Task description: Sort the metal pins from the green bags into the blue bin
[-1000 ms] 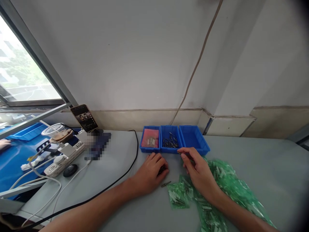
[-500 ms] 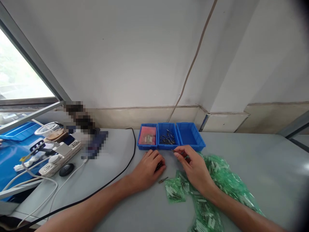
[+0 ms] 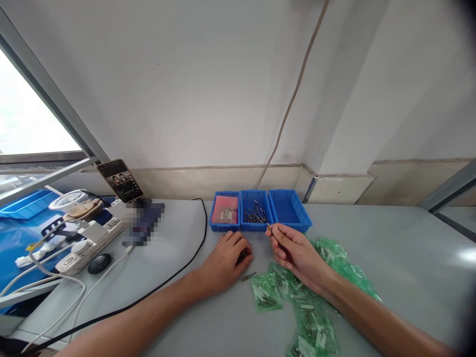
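My left hand (image 3: 228,258) rests on the table with curled fingers, closed over several small dark metal pins (image 3: 241,257), mostly hidden under it. Between thumb and fingertips, my right hand (image 3: 299,255) pinches a thin brass-coloured pin (image 3: 268,227) in front of the blue bins. A single loose pin (image 3: 249,276) lies on the table between my hands. Many similar pins (image 3: 256,216) fill part of the middle blue bin (image 3: 256,227). Green plastic bags (image 3: 267,292) holding metal and whitish pieces lie under and around my right forearm.
Left of the middle bin, another blue bin (image 3: 225,228) holds a pink packet (image 3: 225,207); a third blue bin (image 3: 292,213) stands on the right. A black cable (image 3: 171,282) crosses the table. At the left are a phone (image 3: 121,183), power strip (image 3: 91,250) and mouse (image 3: 99,263).
My right hand has turned and tilted the pin more upright. My left hand stays over the pins. The whole view has shifted slightly.
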`<state>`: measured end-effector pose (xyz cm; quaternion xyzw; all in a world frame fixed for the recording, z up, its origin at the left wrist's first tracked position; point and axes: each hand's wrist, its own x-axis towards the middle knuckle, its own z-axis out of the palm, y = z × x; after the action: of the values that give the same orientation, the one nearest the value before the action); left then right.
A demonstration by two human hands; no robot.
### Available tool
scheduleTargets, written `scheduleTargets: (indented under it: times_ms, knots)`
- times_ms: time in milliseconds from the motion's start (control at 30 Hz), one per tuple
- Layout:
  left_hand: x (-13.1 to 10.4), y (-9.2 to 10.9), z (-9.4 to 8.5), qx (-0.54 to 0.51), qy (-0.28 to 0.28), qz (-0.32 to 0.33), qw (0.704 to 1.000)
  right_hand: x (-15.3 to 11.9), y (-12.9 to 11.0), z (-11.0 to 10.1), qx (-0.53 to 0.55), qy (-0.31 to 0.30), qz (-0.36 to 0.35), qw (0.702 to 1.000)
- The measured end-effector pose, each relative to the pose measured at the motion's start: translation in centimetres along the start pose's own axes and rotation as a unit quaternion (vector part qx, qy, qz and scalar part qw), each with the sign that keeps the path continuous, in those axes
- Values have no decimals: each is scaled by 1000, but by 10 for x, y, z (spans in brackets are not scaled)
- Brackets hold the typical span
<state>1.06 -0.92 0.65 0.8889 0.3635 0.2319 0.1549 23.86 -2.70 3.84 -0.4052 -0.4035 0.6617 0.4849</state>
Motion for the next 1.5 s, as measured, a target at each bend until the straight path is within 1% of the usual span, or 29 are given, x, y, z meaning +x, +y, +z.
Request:
scheduleTargets:
  times_ms: [67, 133, 267, 333, 433, 500, 533, 600, 667, 733, 833, 867, 900, 1033, 1100, 1267, 1333, 1400, 1500]
  knots:
    - [0, -1, 1, -2, 1, -1, 1000, 0, 0, -1, 39, -29, 25, 999]
    - [0, -1, 1, -4, 2, -2, 1000, 2, 1, -4, 62, -53, 32, 996]
    - [1, -1, 0, -8, 1, -1, 1000, 5, 4, -9, 62, -76, 21, 995]
    - [1, -1, 0, -7, -1, -1, 1000, 5, 6, -10, 21, -70, 10, 997]
    - [0, -1, 0, -6, -3, 4, 1000, 3, 10, -9, -107, -58, -27, 992]
    - [0, -1, 0, -6, -2, 1, 1000, 1, 14, -8, -205, -38, -78, 975]
    - [0, -1, 0, -5, -2, 0, 1000, 0, 16, -8, -252, -21, -115, 961]
    - [0, -1, 0, -3, -2, -2, 1000, -1, 20, -8, -334, 17, -195, 922]
    - [0, -1, -1, -2, -1, -2, 1000, -2, 23, -9, -395, 44, -252, 882]
    - [0, 0, -1, -2, -1, -1, 1000, -2, 24, -9, -427, 55, -275, 859]
    - [-1, 0, -1, 0, 0, 0, 1000, -1, 24, -10, -440, 71, -289, 847]
    - [-1, -1, 0, 1, 1, 0, 1000, 0, 24, -10, -434, 76, -288, 850]
    - [-1, -1, 0, 2, 1, 1, 1000, 1, 24, -10, -420, 80, -279, 860]
    - [-1, -3, 2, 2, -1, 2, 1000, 5, 24, -10, -298, 103, -186, 931]
    - [-1, -3, 2, 3, -2, 2, 1000, 6, 24, -9, -244, 113, -157, 950]
    - [-1, -3, 2, 5, -3, 4, 1000, 12, 23, -8, -136, 121, -124, 975]
    - [-2, -3, 3, 5, -4, 4, 1000, 16, 23, -9, -97, 132, -125, 979]
    - [-2, -3, 3, 6, -4, 3, 1000, 19, 23, -10, -78, 130, -123, 981]
    - [-2, -3, 3, 10, -2, 6, 1000, 19, 22, -12, -98, 113, -127, 981]
